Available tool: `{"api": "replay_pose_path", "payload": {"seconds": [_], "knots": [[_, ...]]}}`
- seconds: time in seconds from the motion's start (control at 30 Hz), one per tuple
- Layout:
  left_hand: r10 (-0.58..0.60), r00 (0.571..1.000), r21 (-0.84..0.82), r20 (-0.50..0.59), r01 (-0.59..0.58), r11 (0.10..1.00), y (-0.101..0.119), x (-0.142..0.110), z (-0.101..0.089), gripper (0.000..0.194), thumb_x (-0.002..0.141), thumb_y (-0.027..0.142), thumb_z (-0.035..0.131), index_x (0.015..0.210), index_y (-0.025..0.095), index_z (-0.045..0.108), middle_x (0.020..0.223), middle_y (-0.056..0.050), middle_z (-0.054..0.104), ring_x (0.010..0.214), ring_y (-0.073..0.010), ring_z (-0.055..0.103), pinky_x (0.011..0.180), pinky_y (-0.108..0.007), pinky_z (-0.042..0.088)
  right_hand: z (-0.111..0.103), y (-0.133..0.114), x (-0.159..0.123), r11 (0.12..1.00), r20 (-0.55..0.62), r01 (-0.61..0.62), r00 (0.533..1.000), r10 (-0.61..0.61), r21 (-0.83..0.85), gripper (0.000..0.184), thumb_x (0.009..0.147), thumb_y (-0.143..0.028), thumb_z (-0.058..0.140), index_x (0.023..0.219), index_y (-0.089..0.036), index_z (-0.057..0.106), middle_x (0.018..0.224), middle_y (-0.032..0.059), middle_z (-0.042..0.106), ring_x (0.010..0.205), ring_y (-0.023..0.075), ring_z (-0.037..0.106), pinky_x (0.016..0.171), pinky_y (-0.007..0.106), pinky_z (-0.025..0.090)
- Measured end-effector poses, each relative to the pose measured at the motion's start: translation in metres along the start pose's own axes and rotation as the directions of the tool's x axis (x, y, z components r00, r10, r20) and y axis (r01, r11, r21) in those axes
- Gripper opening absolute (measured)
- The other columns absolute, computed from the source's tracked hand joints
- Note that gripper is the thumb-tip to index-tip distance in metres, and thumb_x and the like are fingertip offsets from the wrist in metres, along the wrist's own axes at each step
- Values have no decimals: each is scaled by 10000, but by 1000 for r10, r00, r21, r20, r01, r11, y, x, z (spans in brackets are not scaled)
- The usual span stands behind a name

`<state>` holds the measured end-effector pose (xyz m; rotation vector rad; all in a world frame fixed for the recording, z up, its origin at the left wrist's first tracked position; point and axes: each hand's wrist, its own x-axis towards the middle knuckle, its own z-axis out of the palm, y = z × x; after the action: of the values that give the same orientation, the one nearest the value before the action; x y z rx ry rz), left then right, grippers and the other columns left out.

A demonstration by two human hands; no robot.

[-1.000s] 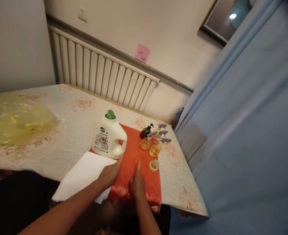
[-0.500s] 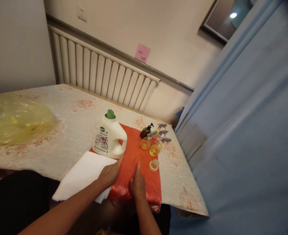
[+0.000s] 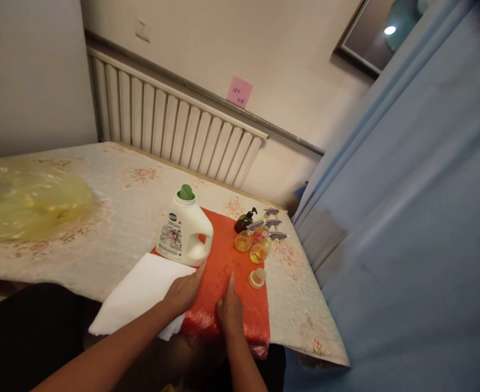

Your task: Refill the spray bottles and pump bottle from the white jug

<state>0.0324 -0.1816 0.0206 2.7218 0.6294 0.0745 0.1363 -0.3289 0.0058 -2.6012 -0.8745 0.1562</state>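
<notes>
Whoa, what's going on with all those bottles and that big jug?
Someone has two bare hands over a red sheet. The left hand stretches a finger toward the white jug, and the right hand points forward over the sheet. I can't see either hand gripping anything. The jug stands upright with a green piece in its mouth, and the small bottles are grouped to its right. A white cloth lies under the left forearm.

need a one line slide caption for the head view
Left hand near a white jug, right hand over red plastic, with small bottles farther back.
</notes>
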Motion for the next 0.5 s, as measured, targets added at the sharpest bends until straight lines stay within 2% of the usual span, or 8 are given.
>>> {"api": "replay_pose_path", "payload": {"seconds": [0.1,0.27,0.37,0.5], "knots": [[9,1000,-14,-11,-9,1000,-1,0,2,686,944,215,360,1582,185,108,1122,-140,721,948,-283,709,777,-360,480,0,0,0,1000,-5,3,1000,-3,-2,842,811,-39,453,1592,-66,138,972,162,762,895,273,735,752,322,506],[-6,1000,-27,-11,6,1000,-2,0,3,640,953,204,316,1574,147,170,1145,-165,718,976,-305,705,788,-366,470,-1,-1,-1,1000,-10,4,1000,-4,7,856,805,-34,465,1593,-66,132,932,150,766,883,276,739,749,321,509],[-6,1000,-50,-13,5,999,-2,-2,0,626,956,215,343,1563,153,203,1152,-155,719,984,-290,705,798,-345,466,-1,-1,-2,1000,-13,5,1000,-5,15,832,808,-36,461,1586,-55,170,918,151,766,868,280,740,744,326,515],[10,999,-106,-36,-14,994,-2,-4,-4,629,950,207,368,1558,153,215,1165,-142,717,999,-267,698,830,-339,485,0,2,-4,996,-18,59,998,-58,66,792,792,-38,475,1557,-36,271,1089,185,747,989,281,724,839,333,524]]}}
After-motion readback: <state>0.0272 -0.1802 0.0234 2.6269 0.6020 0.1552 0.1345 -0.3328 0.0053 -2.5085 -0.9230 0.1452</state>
